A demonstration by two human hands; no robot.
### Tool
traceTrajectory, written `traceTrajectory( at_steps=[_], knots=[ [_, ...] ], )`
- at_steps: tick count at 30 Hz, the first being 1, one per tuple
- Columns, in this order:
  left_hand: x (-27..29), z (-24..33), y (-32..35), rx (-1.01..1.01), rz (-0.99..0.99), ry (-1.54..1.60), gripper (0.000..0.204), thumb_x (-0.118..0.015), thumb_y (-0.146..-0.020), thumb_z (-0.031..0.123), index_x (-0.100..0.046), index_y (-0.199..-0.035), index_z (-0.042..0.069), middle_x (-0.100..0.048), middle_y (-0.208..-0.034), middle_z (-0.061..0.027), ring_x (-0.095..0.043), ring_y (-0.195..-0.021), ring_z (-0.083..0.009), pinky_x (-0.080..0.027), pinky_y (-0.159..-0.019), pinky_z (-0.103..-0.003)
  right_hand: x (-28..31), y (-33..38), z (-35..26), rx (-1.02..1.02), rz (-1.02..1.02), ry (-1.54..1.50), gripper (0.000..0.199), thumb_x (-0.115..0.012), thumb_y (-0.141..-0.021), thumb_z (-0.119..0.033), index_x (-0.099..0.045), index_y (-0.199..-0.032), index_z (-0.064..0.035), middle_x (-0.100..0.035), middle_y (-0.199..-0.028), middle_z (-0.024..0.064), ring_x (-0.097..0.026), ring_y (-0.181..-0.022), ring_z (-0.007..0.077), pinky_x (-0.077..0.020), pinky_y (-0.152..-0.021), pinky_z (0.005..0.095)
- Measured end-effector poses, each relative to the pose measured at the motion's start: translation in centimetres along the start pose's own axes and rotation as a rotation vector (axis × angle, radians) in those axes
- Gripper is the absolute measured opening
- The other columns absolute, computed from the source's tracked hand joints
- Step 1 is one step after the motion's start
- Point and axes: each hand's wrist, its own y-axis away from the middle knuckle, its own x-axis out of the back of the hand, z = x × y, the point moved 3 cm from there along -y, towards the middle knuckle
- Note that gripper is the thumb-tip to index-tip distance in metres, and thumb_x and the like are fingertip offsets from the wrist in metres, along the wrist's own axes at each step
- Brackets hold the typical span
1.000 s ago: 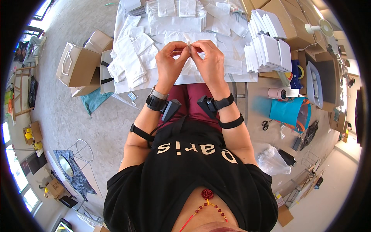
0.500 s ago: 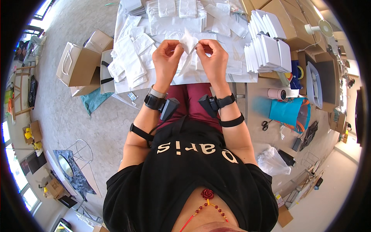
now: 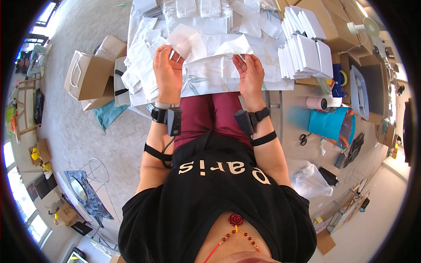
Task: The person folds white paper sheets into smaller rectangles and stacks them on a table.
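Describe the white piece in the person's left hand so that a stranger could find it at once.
Start at the paper-covered table in front of the seated person. The left hand pinches a small white packet at the table's left part. Unlike the stacked and scattered white pieces around it, it alone is lifted.

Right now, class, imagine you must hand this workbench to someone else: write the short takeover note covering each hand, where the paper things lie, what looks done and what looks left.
Left hand: raised over the table's near edge, fingers pinching a small white paper bag.
Right hand: resting on the white paper sheet by the edge, fingers on its fold; grip unclear.
Where things are: loose white bags lie heaped at the left of the table; a row of folded white bags stands at the right.
Done: the standing row looks finished.
Left: the bag in hand and the loose heap appear unsorted.
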Motion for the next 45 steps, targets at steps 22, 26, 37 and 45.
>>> traceTrajectory(
  at_steps=[22,26,37,45],
  knots=[
    [7.2,1.6,-0.4,0.054,0.174,0.058,0.044,-0.049,-0.105,0.022,-0.047,-0.14,-0.005,-0.056,-0.145,-0.0179,-0.052,-0.139,-0.036,-0.044,-0.118,-0.054,1.6,-3.0,4.7,-0.068,-0.194,0.632,0.029,-0.058,-0.107,-0.012,-0.057,-0.13,0.0056,-0.07,-0.12,0.0172,-0.074,-0.104,0.022,-0.0594,-0.093,0.0318],
    [5.4,2.5,-0.3,0.04,0.169,0.055,0.041,-0.046,-0.107,0.022,-0.052,-0.139,-0.003,-0.057,-0.147,-0.017,-0.053,-0.139,-0.0354,-0.044,-0.118,-0.055,1.0,-2.3,5.3,-0.156,-0.22,0.641,0.031,-0.058,-0.107,-0.013,-0.057,-0.132,0.0056,-0.07,-0.122,0.0173,-0.073,-0.107,0.0228,-0.0587,-0.096,0.0322],
    [0.4,-6.3,3.4,-0.158,-0.052,-0.497,0.01,-0.053,-0.107,0.009,-0.054,-0.117,0.006,-0.061,-0.144,-0.0144,-0.06,-0.128,-0.0238,-0.045,-0.11,-0.038,1.3,-1.7,3.0,-0.229,-0.259,0.531,0.04,-0.05,-0.112,-0.03,-0.061,-0.131,0.0035,-0.07,-0.123,0.0163,-0.073,-0.109,0.0237,-0.0579,-0.098,0.0327],
    [-0.9,-15.1,6.5,-0.349,-0.394,-1.017,0.024,-0.065,-0.095,-0.002,-0.061,-0.117,0.004,-0.059,-0.147,-0.0195,-0.045,-0.148,-0.0401,-0.041,-0.117,-0.047,3.6,-1.7,2.2,-0.434,-0.132,0.593,0.057,-0.063,-0.103,-0.054,-0.07,-0.118,-0.0002,-0.072,-0.101,0.0067,-0.066,-0.084,0.011,-0.0537,-0.075,0.0272]
  ],
)
